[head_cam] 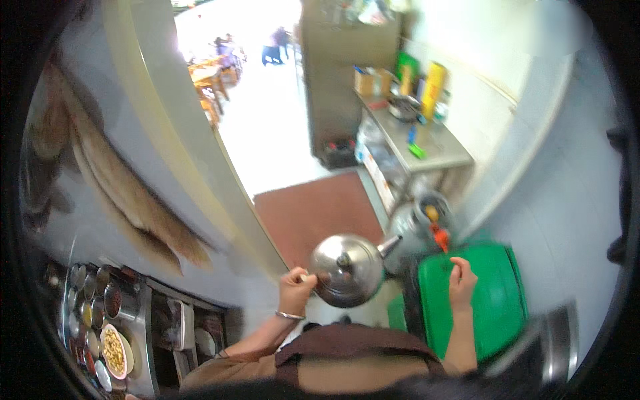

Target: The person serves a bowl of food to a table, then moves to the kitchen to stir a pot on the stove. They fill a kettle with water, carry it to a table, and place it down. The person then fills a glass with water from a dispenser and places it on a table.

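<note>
My left hand (297, 290), with a bangle at the wrist, is closed around the handle side of a stainless steel kettle (347, 280). The kettle hangs in front of my body, its lid with a dark knob facing up and its spout (391, 246) pointing away to the right. Nothing shows in my right hand (462, 282), which hovers over the green lid of a bin (480, 310) with its fingers loosely bent. Just beyond that hand is a grey gas cylinder (400, 230) with an orange-red fitting (440, 237) on top.
A brown mat (320, 210) lies at the doorway ahead. To its right, a metal table (440, 150) bears a cardboard box (372, 82) and a pan (404, 107). At lower left, a steel counter (142, 345) holds several small bowls and a food-filled oval dish (115, 352). People are in the bright room beyond.
</note>
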The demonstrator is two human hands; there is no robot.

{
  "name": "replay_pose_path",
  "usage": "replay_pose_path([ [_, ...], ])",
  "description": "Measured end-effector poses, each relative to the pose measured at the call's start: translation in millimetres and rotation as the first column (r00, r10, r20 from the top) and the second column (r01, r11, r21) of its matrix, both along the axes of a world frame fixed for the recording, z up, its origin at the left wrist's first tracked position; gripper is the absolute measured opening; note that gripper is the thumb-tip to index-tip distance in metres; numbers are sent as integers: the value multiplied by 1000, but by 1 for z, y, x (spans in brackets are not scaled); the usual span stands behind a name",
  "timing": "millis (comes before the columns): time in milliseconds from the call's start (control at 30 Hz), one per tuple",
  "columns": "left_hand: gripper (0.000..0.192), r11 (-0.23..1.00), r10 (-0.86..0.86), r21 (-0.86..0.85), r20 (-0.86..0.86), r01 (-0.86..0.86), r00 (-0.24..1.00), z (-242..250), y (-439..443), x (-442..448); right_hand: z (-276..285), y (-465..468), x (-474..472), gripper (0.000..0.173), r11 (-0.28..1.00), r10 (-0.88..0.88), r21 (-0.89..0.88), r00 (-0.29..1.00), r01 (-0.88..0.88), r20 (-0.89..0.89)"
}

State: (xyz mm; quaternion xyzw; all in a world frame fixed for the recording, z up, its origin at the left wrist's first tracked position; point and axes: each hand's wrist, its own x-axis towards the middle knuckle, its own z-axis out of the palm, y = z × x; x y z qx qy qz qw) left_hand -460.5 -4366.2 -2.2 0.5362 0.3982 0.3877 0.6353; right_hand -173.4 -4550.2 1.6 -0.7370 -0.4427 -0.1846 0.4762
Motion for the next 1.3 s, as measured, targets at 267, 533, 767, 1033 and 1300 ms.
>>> replay_pose_path([
  [267,23,959,260,-148,136,-240,956,-18,185,79,40,328,68,9,818,575,-33,817,-574,45],
  [533,24,799,602,-69,68,-598,796,-21,333,109,14,564,138,10,689,723,-104,690,-717,32],
  [767,24,488,872,-17,-15,-873,488,-11,425,106,19,759,186,7,747,640,-173,765,-642,-76],
  [1033,23,0,1000,-156,10,-988,-2,1,504,105,43,1000,45,10,221,973,-272,229,-937,0],
  [1300,24,-383,918,-155,43,-911,-394,0,517,63,69,1084,-247,17,-439,851,-378,-512,-815,116],
])
